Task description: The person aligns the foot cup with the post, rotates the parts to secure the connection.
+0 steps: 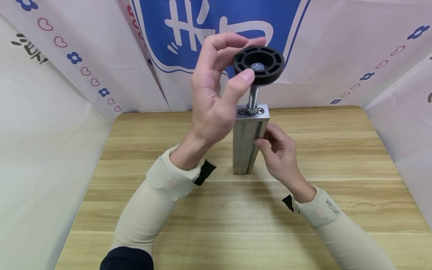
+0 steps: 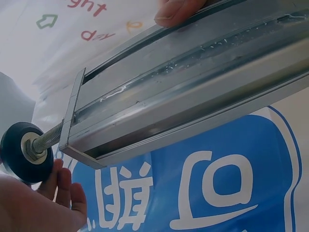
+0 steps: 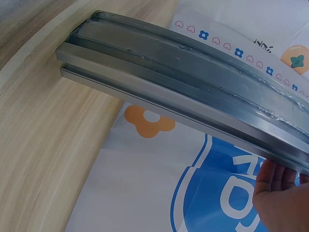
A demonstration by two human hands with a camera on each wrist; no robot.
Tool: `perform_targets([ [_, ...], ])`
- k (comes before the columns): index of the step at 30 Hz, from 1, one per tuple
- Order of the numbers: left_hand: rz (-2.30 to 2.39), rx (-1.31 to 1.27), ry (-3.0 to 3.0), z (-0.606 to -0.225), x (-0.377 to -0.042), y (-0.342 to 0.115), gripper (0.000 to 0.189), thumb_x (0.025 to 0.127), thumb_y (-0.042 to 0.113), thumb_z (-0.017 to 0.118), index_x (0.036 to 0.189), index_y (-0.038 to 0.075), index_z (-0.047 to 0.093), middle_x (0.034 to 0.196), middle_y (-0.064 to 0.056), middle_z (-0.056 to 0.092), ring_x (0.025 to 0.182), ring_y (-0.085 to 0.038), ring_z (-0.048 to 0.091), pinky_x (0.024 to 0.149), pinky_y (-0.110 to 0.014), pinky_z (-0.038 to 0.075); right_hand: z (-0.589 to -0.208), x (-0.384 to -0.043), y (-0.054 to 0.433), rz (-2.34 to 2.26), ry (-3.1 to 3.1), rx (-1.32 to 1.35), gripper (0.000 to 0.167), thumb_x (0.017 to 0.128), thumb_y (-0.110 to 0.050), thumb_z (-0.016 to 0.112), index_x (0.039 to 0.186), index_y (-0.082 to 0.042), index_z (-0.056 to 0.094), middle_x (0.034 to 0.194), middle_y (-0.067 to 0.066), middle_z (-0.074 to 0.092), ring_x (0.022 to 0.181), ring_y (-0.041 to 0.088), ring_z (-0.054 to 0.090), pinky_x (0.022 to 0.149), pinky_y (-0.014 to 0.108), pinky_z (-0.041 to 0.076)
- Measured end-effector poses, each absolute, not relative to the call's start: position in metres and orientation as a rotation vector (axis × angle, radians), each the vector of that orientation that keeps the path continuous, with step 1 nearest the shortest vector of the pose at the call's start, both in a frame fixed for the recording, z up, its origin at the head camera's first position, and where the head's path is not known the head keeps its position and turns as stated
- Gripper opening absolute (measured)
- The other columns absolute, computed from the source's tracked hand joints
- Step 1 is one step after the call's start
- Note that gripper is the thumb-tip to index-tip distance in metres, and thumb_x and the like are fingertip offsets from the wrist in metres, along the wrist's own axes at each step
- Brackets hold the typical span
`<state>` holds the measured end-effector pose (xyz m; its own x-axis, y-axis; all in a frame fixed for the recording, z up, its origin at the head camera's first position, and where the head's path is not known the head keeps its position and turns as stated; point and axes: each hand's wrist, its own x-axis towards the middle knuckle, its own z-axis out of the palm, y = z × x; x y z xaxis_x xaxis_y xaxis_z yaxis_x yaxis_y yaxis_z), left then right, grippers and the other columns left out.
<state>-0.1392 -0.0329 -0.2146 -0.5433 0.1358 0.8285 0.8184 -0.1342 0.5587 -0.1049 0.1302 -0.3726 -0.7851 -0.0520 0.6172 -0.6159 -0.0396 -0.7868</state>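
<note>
An aluminium profile (image 1: pixel 244 142) with grooved sides stands roughly upright at the middle of the table. Its top carries an end plate (image 1: pixel 261 117) with two screws, and a threaded rod with a nut (image 1: pixel 251 110) rises from between them. On the rod sits a round black levelling foot (image 1: pixel 276 62). My left hand (image 1: pixel 214 97) holds this foot, thumb on the near rim and fingers curled behind it. Lower down, my right hand (image 1: pixel 282 155) grips the profile's right side, thumb in front. The left wrist view shows the metal nut (image 2: pixel 34 150) under the foot.
The wooden table (image 1: pixel 209 225) spreads around the profile. Behind it hangs a white sheet (image 1: pixel 314 67) with a blue printed sign (image 1: pixel 152 33). White sheets also stand at the left and right.
</note>
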Motion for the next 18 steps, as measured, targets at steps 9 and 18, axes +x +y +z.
perform_targets([
  [9, -1.611, -0.934, -1.689, -0.2097, -0.1356, -0.0307, 0.057, 0.081, 0.019, 0.073, 0.125, -0.012, 0.054, 0.124, -0.024, 0.062, 0.112, -0.011, 0.057, 0.097, -0.029, 0.049, -0.3734, -0.1049, 0.1301, 1.886, -1.821, 0.716, 0.065, 0.096, -0.038, 0.069, 0.123, 0.021, 0.061, 0.109, -0.009, 0.068, 0.092, 0.01, 0.061, 0.082, 0.02, 0.054],
  [18, -1.539, -0.865, -1.752, -0.2057, -0.1353, -0.0308, 0.063, 0.077, 0.018, 0.084, 0.126, -0.009, 0.056, 0.113, -0.016, 0.065, 0.108, -0.007, 0.056, 0.094, -0.026, 0.045, -0.3737, -0.1053, 0.1306, 1.89, -1.819, 0.723, 0.065, 0.097, -0.037, 0.069, 0.124, 0.021, 0.061, 0.11, -0.009, 0.068, 0.094, 0.009, 0.061, 0.084, 0.021, 0.054],
])
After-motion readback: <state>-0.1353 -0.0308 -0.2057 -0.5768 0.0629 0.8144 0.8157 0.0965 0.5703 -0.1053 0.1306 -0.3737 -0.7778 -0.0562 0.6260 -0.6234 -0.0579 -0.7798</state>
